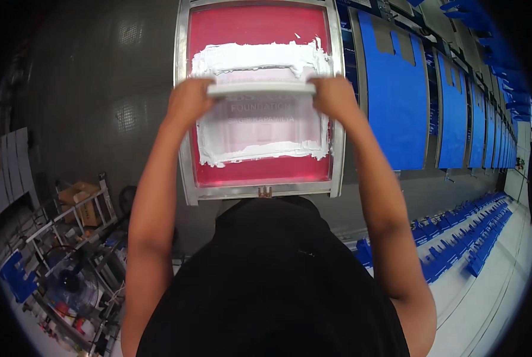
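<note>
L hand (193, 100): fingers curled shut round L end of white bar (261, 90)
R hand (336, 98): fingers likewise closed round R end
Bar pos.: crosswise btwn hands, over far half of red mesh (254, 24)
Screen frame (236, 192): metal, round mesh, just beyond person's black top (272, 279)
White paste (248, 56): thick band on far side of bar, thinner strip near, smears L & R
Blue panels (397, 107): row, R of frame
Fan (70, 282): near L

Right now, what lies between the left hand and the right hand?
In the head view, a pale bar spans the stretch from the left hand to the right hand, over a framed red screen.
</note>
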Demonstrator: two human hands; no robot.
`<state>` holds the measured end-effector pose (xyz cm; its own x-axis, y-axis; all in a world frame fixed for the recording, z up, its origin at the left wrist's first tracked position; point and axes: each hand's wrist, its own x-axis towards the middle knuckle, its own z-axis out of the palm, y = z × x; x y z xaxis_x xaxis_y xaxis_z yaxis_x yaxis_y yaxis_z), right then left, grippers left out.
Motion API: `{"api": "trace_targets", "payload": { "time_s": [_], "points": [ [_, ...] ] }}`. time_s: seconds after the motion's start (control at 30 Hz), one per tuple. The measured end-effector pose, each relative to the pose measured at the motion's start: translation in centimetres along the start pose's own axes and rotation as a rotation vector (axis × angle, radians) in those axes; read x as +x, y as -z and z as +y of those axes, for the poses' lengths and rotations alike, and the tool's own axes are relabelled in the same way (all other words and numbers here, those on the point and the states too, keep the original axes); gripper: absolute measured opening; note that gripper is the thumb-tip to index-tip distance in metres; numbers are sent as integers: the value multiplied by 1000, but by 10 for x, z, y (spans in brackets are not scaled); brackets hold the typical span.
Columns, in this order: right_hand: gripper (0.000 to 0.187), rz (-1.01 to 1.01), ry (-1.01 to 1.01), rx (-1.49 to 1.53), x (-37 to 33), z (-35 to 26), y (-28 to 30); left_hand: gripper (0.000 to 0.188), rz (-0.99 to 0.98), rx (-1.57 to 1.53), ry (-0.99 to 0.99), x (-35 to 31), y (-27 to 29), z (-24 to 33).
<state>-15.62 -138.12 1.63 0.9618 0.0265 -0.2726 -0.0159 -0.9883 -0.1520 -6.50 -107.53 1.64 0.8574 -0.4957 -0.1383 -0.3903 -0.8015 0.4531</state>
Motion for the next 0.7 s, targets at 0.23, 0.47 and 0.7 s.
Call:
{"api": "trace_targets", "payload": {
  "time_s": [0.23, 0.47, 0.7],
  "points": [
    [40, 164, 62, 50, -111, -25, -70, 34, 87, -30, -211, -121, -62, -5],
    [37, 81, 9, -34, 52, 17, -11, 31, 15, 77, -18, 52, -4, -12],
    [44, -125, -22, 71, -125, -47, -28, 33, 63, -66, -205, -142, -53, -5]
  ]
}}
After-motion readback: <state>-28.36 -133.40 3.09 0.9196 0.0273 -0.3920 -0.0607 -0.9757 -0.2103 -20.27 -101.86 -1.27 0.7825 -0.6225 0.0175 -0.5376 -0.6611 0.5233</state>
